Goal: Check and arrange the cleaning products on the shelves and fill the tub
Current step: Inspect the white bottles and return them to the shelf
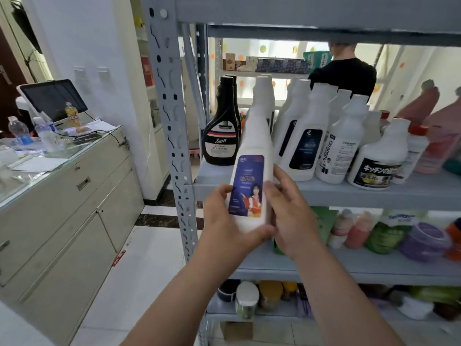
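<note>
A tall white bottle [257, 136] with a blue picture label is held upright in front of the grey metal shelf [374, 193], its label facing me. My left hand [224, 221] grips its lower left side, thumb under the base. My right hand [291, 216] holds its right side with fingers curled behind it. On the shelf stand a black "Sam" kitchen oil cleaning bottle [220, 136], several white cleaner bottles [306, 136] and a white bottle with a black Japanese label [381, 158]. No tub is in view.
Pink bottles [429, 126] stand at the shelf's right end. Lower shelves hold pouches, a purple jar [424, 243] and small jars. A cream counter [62, 196] with a screen and water bottles is on the left. A person in black stands behind the shelving.
</note>
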A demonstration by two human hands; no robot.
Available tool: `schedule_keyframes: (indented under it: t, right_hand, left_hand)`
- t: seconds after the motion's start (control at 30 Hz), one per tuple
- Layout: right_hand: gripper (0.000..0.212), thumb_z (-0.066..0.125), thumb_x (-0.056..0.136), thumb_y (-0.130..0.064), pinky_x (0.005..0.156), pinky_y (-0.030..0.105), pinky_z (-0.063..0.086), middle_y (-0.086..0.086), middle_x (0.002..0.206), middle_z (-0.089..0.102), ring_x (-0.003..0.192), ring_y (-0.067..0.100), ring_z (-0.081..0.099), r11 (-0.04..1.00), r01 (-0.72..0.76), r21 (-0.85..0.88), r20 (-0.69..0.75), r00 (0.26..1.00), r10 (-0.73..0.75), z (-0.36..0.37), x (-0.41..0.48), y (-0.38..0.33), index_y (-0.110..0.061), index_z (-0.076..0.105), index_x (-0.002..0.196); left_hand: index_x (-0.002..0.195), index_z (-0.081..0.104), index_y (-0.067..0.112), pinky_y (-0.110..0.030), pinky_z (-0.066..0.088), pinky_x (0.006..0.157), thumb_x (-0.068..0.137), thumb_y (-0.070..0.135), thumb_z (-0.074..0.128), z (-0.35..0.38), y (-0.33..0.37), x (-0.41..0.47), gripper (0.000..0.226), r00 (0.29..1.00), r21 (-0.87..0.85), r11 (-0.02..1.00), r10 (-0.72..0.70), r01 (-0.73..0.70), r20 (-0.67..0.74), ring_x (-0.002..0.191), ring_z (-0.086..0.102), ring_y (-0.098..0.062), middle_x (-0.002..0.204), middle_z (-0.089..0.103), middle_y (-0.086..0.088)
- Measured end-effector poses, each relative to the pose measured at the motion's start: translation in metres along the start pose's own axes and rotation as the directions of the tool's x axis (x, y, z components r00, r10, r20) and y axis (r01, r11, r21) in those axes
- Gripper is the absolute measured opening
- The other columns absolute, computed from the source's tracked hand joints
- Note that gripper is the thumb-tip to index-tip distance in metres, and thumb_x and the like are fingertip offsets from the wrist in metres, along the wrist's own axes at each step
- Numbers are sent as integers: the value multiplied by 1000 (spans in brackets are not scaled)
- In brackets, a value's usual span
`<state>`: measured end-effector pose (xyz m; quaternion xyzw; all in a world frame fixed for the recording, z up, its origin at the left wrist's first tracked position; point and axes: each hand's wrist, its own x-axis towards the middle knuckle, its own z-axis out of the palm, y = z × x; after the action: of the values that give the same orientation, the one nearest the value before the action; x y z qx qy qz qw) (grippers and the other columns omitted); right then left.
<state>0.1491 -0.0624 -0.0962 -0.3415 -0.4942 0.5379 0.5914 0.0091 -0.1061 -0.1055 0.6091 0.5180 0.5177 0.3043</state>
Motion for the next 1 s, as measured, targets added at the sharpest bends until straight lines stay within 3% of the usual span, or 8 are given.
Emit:
schedule_keyframes:
  t: [0.17,0.23,0.33,0.47,0.67,0.77,0.9,1.0]
  right_hand:
    - [36,52,105,-21,86,33,58,0,121,74,111,20,72,996,-32,-85,50,998,37,-11,-35,12,-40,61,135]
    - [32,62,98,-29,89,31,56,-5,121,74,113,14,70,990,-76,-122,35,996,81,-14,-44,13,-39,66,128]
    - [31,74,89,-41,101,45,53,3,119,75,114,24,70,978,-187,-93,23,981,190,-17,-58,21,-28,73,117]
    - [29,74,90,-34,96,46,54,10,119,75,110,27,70,980,-194,-44,-30,981,193,-25,-77,28,-23,72,117]
    - [35,63,100,-15,91,44,60,5,120,74,110,26,72,984,-135,-112,3,991,137,-35,-88,21,-24,63,134]
    - [39,61,99,-25,91,44,58,11,124,72,114,29,70,987,-160,-31,43,986,161,-45,-85,17,-21,62,138]
    - [48,66,94,-35,90,38,55,6,127,70,112,20,68,966,-252,63,106,964,244,-64,-76,11,-23,57,139]
    - [58,66,91,-37,103,50,51,8,126,70,115,25,66,916,-375,140,145,923,356,-87,-73,13,-23,53,145]
  left_hand:
    - [128,42,40,-21,59,76,79,21,82,-2,1,-28,66,989,-223,966,-108,129,104,102,63,5,120,58,15]
    - [126,53,35,-40,63,71,85,22,69,-3,2,-41,46,944,-448,835,-240,320,227,103,69,-16,122,65,-1]
    - [121,62,21,-40,59,56,93,24,55,1,3,-60,29,876,-638,600,-348,483,335,94,71,-34,110,71,-16]
    - [118,61,18,-36,58,51,105,13,40,2,-2,-73,26,872,-616,619,-383,488,305,83,74,-30,96,76,-10]
    - [121,64,26,-44,63,62,106,9,36,17,-4,-89,36,910,-444,794,-353,414,218,84,74,-19,94,76,5]
    - [115,64,32,-38,56,47,108,20,35,31,-6,-87,32,915,-369,839,-392,399,98,70,67,-28,88,73,-1]
    - [108,58,14,-16,23,34,107,28,42,60,1,-86,22,806,-541,618,-549,570,221,60,47,-24,82,58,-18]
    - [118,60,13,-15,25,33,108,38,42,86,7,-85,32,771,-604,496,-519,624,370,69,51,-26,83,59,-12]
